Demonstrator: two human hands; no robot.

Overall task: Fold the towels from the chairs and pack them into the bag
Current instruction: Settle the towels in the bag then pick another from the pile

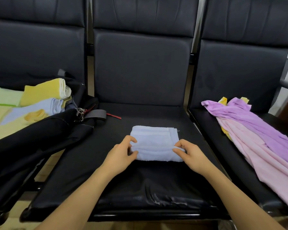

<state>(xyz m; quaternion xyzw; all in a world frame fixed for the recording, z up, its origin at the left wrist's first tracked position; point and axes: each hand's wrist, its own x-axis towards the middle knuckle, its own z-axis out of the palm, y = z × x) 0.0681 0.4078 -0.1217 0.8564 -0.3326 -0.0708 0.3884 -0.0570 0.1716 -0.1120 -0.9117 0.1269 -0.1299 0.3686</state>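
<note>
A pale blue towel [155,140], folded into a small rectangle, lies on the middle chair seat [140,183]. My left hand [121,155] pinches its near left edge. My right hand [189,153] pinches the near right edge, lifting a fold. On the left chair an open black bag [40,135] holds folded towels: a yellow one [43,92] on top, a light blue one [38,108] and a green one [3,97]. Unfolded purple [249,118] and pink [264,156] towels lie spread over the right chair.
Three black padded chairs stand in a row with tall backrests [140,67]. The bag's grey strap [95,114], metal keyring [80,112] and red tag [114,115] spill onto the middle seat's left rear. A bit of yellow cloth [223,100] peeks from under the purple towel.
</note>
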